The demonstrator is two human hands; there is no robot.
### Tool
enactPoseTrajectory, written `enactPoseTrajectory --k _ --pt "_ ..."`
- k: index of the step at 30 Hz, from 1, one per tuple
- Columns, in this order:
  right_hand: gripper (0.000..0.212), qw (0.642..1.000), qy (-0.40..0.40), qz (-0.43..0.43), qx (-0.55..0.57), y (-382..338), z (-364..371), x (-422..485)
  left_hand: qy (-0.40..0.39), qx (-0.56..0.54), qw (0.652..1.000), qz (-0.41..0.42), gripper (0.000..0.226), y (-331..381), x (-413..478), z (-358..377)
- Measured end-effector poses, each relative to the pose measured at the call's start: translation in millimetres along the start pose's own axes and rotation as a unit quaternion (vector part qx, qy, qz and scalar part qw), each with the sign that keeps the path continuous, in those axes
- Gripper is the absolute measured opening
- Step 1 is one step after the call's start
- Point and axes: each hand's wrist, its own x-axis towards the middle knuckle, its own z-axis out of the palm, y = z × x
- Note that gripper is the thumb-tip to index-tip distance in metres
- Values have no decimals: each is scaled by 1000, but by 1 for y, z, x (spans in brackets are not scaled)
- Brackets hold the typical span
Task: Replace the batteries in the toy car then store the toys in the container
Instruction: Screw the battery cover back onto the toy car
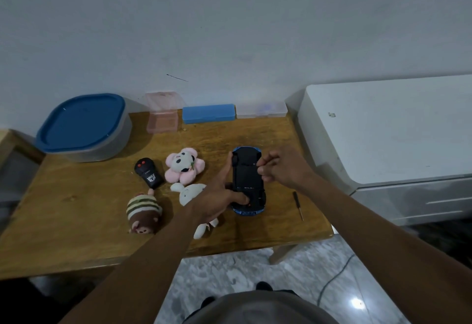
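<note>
A blue toy car lies upside down on the wooden table, its black underside facing up. My left hand grips its left side and rear end. My right hand hovers at the car's right edge with fingertips pinched together over the underside; what they pinch is too small to see. A thin screwdriver lies on the table right of the car. A grey container with a blue lid stands closed at the back left.
A black remote, a pink panda plush, a white bunny plush and a striped brown plush lie left of the car. A pink box, a blue case and a clear case line the wall. A white cabinet stands right.
</note>
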Motion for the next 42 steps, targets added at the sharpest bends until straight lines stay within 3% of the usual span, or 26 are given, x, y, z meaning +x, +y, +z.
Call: enactPoseTrajectory --k 15,23,29,42 --pt "9 999 -16 4 49 1 -4 -11 10 9 999 -34 117 0 -3 2" --pt "8 999 21 22 -25 6 -3 -8 20 33 999 -33 121 -4 0 7" --pt "12 998 39 43 -18 3 -1 -10 26 32 999 -28 121 -7 3 6" --pt "17 995 46 -1 -85 0 3 -11 42 35 998 -15 123 -9 5 6"
